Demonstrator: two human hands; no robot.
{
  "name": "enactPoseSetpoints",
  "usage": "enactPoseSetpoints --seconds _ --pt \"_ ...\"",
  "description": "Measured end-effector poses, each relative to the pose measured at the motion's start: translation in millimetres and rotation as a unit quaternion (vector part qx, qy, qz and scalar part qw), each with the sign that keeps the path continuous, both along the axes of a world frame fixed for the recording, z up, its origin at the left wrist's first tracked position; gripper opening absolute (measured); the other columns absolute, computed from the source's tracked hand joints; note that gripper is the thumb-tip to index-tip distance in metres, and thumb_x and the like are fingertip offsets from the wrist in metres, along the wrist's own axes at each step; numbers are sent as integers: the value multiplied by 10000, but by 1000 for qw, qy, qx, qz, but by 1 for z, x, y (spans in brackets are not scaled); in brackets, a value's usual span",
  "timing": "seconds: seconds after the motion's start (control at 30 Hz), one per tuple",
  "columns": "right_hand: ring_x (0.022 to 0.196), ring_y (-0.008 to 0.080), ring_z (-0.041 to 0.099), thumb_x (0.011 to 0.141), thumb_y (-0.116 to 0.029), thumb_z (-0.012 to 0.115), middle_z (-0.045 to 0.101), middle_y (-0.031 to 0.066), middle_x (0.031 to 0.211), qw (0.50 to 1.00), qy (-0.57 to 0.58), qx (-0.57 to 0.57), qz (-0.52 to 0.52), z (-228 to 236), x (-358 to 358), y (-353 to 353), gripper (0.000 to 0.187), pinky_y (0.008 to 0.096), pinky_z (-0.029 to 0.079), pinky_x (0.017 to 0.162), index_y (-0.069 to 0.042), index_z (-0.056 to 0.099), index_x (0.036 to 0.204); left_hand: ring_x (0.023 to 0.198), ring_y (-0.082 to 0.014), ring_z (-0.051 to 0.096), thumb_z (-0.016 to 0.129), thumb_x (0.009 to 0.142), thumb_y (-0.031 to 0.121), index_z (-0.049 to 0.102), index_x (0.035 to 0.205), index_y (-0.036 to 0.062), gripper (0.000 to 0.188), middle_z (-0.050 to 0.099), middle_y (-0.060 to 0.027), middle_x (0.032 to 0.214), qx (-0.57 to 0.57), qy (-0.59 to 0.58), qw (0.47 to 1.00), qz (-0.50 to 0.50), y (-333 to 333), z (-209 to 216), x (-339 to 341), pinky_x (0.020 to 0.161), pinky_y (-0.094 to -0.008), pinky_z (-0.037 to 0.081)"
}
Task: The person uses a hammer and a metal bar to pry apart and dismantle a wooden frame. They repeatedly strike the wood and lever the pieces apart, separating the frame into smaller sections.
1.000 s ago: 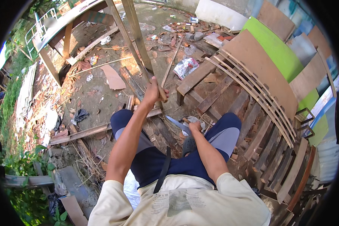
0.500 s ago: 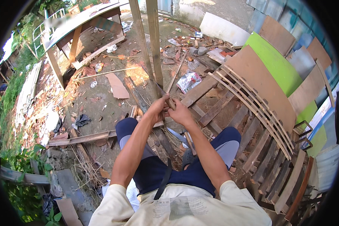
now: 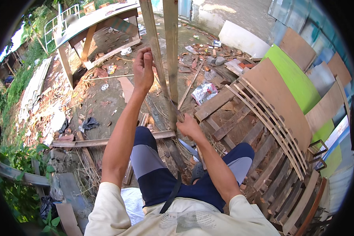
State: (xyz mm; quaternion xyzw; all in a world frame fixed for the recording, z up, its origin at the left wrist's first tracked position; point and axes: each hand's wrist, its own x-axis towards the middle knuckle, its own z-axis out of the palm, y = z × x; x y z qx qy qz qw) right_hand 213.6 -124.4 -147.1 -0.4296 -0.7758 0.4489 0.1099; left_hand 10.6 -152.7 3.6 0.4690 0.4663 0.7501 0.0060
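The left hand (image 3: 143,70) is raised far up, fingers pinched on a thin strip (image 3: 161,84) that slants down and right, along the upright wooden posts (image 3: 171,47), to the right hand (image 3: 188,126), whose fingers close on its near end above the knees.

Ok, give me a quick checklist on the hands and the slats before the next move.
1. Left hand grips the left slat: ok, fingers closed on it.
2. Right hand holds the slats' lower end: ok, though its grip is partly hidden.
3. Right slat upright beside the left slat: ok.
4. Slats joined at the bottom: cannot tell.
5. Footing: not ok, loose boards and litter lie by the legs.
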Motion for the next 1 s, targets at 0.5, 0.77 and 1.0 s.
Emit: enactPoseSetpoints --seconds 0.5,0.77,1.0 --pt "395 121 435 859 -259 757 481 25 521 963 120 -240 -42 -20 -23 -1 380 320 343 373 -11 556 651 530 -108 303 458 1013 513 429 626 -23 662 330 -6 502 34 1 988 148 52 8 13 476 -342 226" --pt "425 100 446 876 -131 716 462 -12 570 897 241 -371 -17 -39 -32 1 201 275 368 390 -45 541 830 530 -107 295 457 1008 529 406 600 -18 684 307 -1 503 25 4 989 146 66 9 -1 476 -343 223" --pt "426 97 454 856 -80 699 440 -22 592 812 333 -480 7 -62 -43 6 205 282 391 404 -80 494 860 524 -102 314 435 1002 566 402 593 -7 704 329 9 494 24 -14 992 122 68 10 -14 479 -342 230"
